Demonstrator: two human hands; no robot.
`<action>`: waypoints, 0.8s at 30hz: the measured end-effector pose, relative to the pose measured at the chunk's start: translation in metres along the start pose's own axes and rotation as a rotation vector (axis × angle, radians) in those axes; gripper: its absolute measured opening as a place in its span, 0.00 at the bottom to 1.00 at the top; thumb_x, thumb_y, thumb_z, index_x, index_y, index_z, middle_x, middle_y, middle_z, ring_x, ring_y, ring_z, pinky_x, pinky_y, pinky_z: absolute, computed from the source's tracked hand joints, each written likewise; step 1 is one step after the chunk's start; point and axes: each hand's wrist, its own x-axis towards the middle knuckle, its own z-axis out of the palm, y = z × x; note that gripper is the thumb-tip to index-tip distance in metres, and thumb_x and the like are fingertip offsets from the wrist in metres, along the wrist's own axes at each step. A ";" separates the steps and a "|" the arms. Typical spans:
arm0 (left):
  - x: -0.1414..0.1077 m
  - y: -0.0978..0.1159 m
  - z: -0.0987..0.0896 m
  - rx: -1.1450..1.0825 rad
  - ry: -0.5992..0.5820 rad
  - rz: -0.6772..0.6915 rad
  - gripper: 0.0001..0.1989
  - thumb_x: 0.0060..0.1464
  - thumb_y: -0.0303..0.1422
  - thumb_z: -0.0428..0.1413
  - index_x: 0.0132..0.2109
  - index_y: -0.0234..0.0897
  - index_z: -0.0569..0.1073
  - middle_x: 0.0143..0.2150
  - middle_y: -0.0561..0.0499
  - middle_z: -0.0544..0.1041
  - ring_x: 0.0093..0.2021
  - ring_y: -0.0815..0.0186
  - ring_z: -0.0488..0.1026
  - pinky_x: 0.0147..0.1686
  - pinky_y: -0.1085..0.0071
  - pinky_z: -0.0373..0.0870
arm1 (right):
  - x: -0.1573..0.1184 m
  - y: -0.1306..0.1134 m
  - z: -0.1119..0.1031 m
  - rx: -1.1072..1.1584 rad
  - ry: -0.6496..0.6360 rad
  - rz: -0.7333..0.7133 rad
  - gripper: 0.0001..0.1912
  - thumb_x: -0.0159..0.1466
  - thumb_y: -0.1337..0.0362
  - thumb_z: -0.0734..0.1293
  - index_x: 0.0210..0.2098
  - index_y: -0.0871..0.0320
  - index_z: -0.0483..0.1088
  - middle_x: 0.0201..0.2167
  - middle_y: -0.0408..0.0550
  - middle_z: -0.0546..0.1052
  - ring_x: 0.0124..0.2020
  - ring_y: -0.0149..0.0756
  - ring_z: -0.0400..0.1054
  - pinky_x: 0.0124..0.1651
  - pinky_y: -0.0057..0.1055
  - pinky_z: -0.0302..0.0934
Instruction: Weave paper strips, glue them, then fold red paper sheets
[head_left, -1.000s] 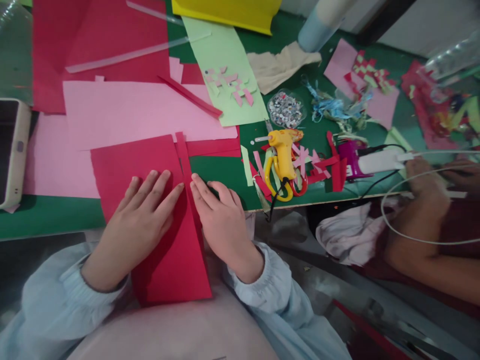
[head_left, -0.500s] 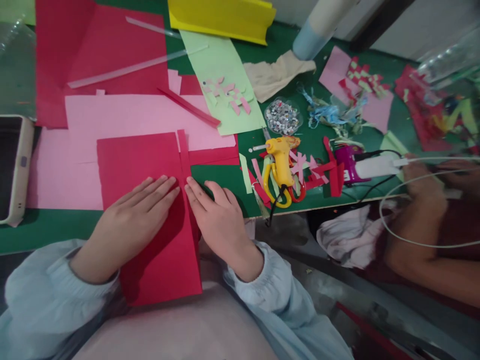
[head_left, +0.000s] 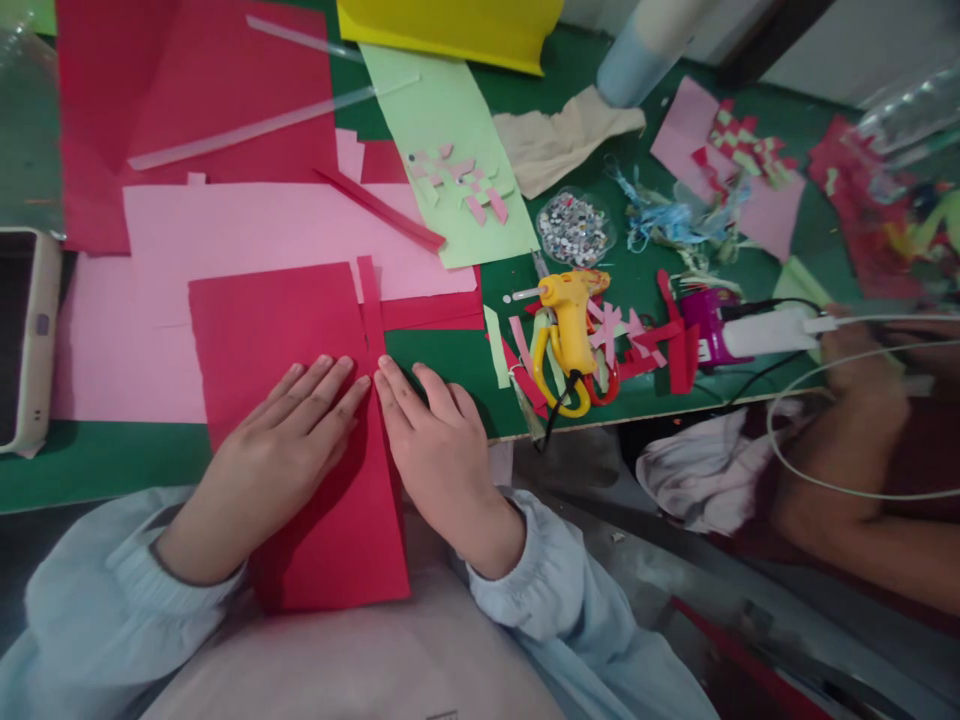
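A sheet of red paper (head_left: 277, 320) lies over the table's near edge, its lower part reaching toward my lap. Along its right side a narrow red strip (head_left: 370, 300) is partly separated at the top by a slit. Flat on the sheet rests my left hand (head_left: 289, 455), fingers stretched out, the tips near the slit. My right hand (head_left: 442, 450) has its fingers extended, with the fingertips at the strip's right edge. The two hands' fingertips almost meet across the strip. Below them, the strip is still joined to the sheet.
Pink paper (head_left: 255, 225) lies under the red sheet. To the right are a yellow glue gun (head_left: 570, 310), scissors (head_left: 574, 400), paper scraps and a dish of googly eyes (head_left: 574, 228). A phone (head_left: 30, 340) is at left. Another person's arm (head_left: 847, 440) is at right.
Both hands have slid slightly down along the strip toward my body. The slit between strip and sheet appears a little longer. The camera view has shifted slightly.
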 end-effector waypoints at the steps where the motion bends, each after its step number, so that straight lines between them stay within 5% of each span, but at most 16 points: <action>1: 0.000 0.001 0.000 0.004 -0.001 -0.004 0.29 0.66 0.27 0.48 0.71 0.34 0.54 0.71 0.37 0.60 0.71 0.50 0.56 0.69 0.48 0.58 | 0.000 0.000 0.000 0.007 -0.009 0.002 0.24 0.72 0.71 0.56 0.65 0.60 0.64 0.70 0.49 0.61 0.62 0.46 0.62 0.54 0.44 0.68; 24: -0.001 0.013 0.003 0.006 0.040 -0.084 0.32 0.65 0.27 0.50 0.73 0.35 0.51 0.70 0.35 0.61 0.70 0.48 0.59 0.68 0.47 0.60 | -0.002 0.006 0.002 0.025 0.022 -0.006 0.24 0.73 0.70 0.54 0.66 0.60 0.63 0.70 0.46 0.61 0.62 0.43 0.61 0.56 0.42 0.66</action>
